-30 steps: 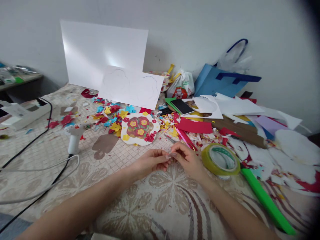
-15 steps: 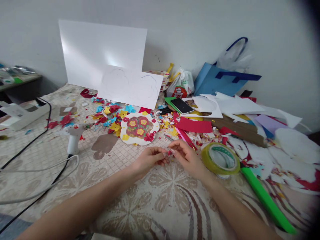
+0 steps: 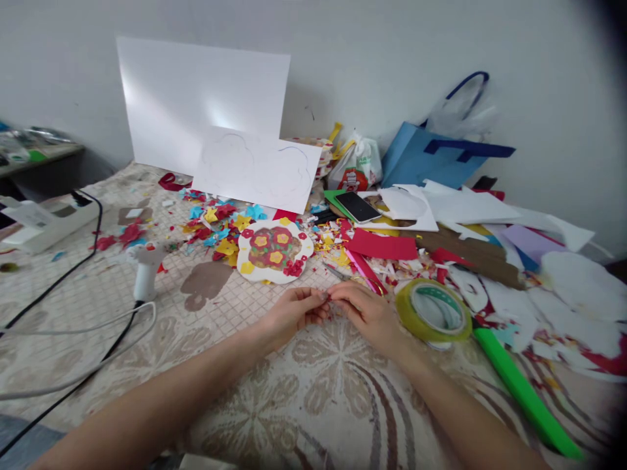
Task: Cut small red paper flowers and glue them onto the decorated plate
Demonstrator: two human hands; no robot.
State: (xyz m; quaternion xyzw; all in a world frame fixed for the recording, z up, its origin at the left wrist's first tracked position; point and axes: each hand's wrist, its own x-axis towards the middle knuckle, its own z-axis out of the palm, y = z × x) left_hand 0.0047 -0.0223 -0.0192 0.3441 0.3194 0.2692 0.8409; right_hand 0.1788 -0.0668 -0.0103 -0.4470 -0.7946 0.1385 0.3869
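Fingertip to fingertip, my left hand (image 3: 296, 312) and my right hand (image 3: 368, 312) meet low over the tablecloth. Both are closed in a pinch around a small red paper piece (image 3: 329, 297), mostly hidden by the fingers. Just beyond them lies a white scalloped card (image 3: 249, 273) decorated with red and yellow paper flowers. Scissors (image 3: 337, 271) rest on the table right behind my right hand, partly covered by it. A wide roll of yellowish clear tape (image 3: 407, 312) lies to the right of that hand.
At left stands a white glue gun (image 3: 145, 274) with its cord, near a power strip (image 3: 53, 228). Cut paper flowers (image 3: 228, 248) and scraps lie behind. A green-handled tool (image 3: 526, 391), paper sheets (image 3: 482, 203), a phone (image 3: 359, 206) and a blue bag (image 3: 409, 156) are at right.
My right fingers have straightened and lowered over the red piece, hiding more of it. More of the scissors now shows. My left hand stays in nearly the same pinch.
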